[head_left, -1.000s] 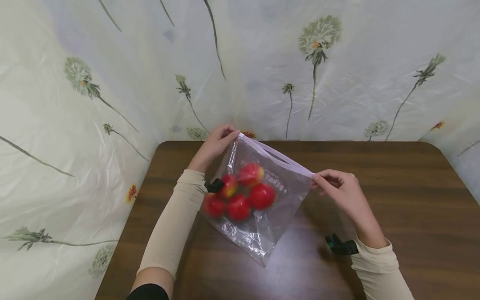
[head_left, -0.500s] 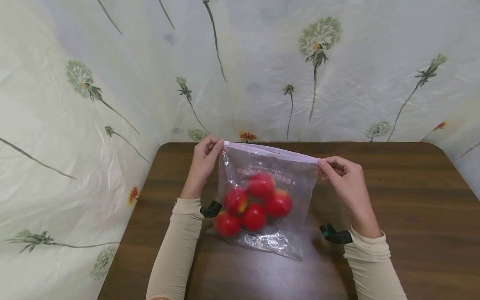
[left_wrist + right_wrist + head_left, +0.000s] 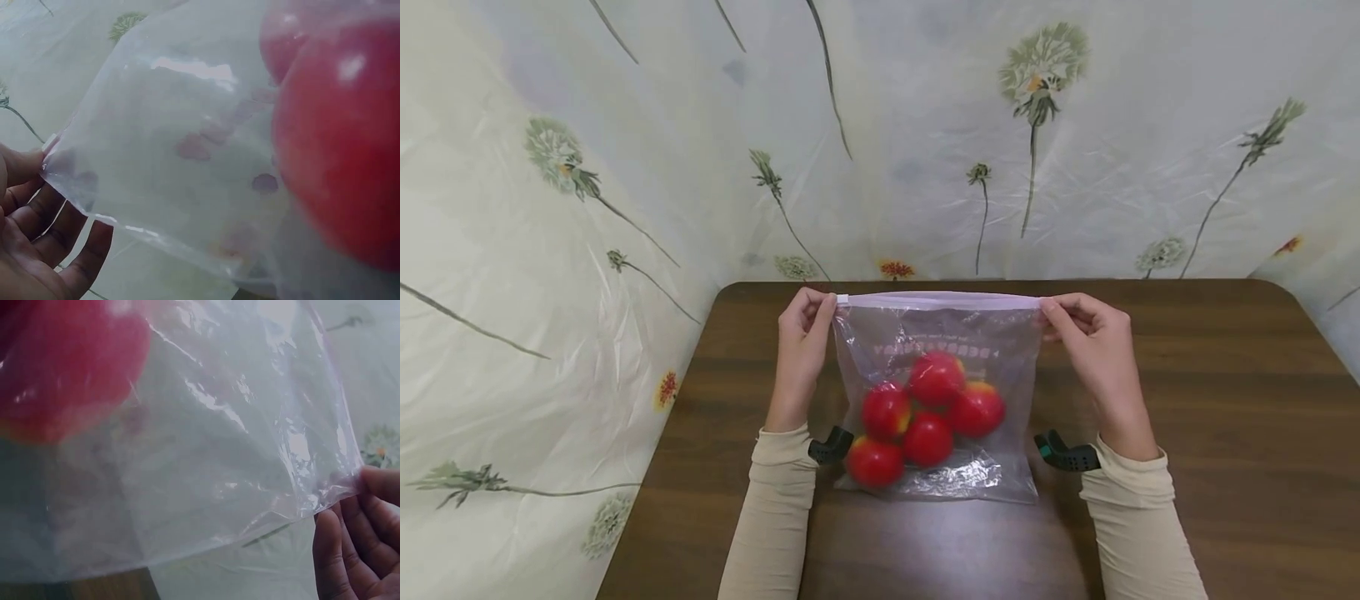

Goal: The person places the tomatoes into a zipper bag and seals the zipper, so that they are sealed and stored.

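Observation:
A clear plastic slider bag (image 3: 880, 333) with a lilac top strip hangs between both hands, its printed side facing the head camera. Inside it lie several red apples (image 3: 927, 439) with yellow patches, gathered in its lower half. My left hand (image 3: 799, 350) pinches the top left corner, right by the small white slider (image 3: 842, 299). The opposite corner is pinched by my right hand (image 3: 1097, 358) between thumb and fingers. In the left wrist view an apple (image 3: 344, 144) fills the right side behind the film. The right wrist view has another apple (image 3: 69, 369) at upper left.
The dark brown wooden table (image 3: 1225, 417) spreads beneath the bag and hands. Behind it and on the left hangs a pale sheet (image 3: 910, 125) printed with dandelions. A dark wrist strap (image 3: 1067, 454) juts inward from the right wrist.
The bag has swung from a slant to nearly level along its top strip. The left hand has come down and left, the right hand up; the apples have shifted right with the bag.

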{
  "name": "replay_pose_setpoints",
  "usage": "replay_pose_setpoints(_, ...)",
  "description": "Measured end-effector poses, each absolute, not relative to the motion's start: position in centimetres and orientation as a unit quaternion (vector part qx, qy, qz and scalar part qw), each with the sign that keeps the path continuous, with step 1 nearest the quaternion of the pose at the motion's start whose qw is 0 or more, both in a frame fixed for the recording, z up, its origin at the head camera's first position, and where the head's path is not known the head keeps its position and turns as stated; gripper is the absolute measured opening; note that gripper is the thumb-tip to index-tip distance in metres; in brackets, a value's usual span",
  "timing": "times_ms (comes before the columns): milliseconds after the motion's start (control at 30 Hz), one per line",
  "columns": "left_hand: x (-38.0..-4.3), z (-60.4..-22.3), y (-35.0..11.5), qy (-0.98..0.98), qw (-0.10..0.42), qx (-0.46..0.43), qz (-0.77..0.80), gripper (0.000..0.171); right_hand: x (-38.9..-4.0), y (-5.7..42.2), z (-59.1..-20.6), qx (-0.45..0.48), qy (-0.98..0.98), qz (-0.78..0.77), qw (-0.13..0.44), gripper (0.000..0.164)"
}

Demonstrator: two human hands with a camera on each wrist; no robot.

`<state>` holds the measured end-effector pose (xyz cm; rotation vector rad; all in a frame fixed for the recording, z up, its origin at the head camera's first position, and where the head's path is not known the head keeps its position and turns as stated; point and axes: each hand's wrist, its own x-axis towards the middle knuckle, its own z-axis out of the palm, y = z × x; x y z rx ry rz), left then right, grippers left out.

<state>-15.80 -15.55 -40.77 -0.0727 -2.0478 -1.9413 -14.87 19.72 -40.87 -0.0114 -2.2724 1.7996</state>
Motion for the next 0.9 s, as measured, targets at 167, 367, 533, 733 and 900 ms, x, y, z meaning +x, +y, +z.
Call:
replay_pose_setpoints(167,-15.4,-41.1,-15.3,-0.71,0.171,-0.018,-0.683,0.02,-14.9,19.7,-40.7,-0.009,-0.775,0.619,0.129,0.029)
replay_pose_setpoints(367,-15.3,-41.4,-15.0,-0.709,0.174,-0.023,-0.683,0.02,-14.6,19.8,-40.6,-0.011,-0.763,0.633,0.133,0.026)
replay_pose_setpoints(533,-15.4,-41.4,-14.8,-0.705,0.178,-0.033,-0.686,0.02,-14.5,19.8,-40.6,-0.007,-0.75,0.649,0.131,0.025)
replay_pose_setpoints(733,-15.3,-41.5,-14.5,-0.7,0.177,-0.033,-0.691,0.02,-14.4,20.0,-40.7,-0.006,-0.743,0.658,0.124,0.023)
replay_pose_setpoints(900,-15.2,-41.6,-14.3,-0.695,0.168,-0.03,-0.699,0.021,-14.4,20.3,-40.8,0.002,-0.745,0.656,0.116,0.023)
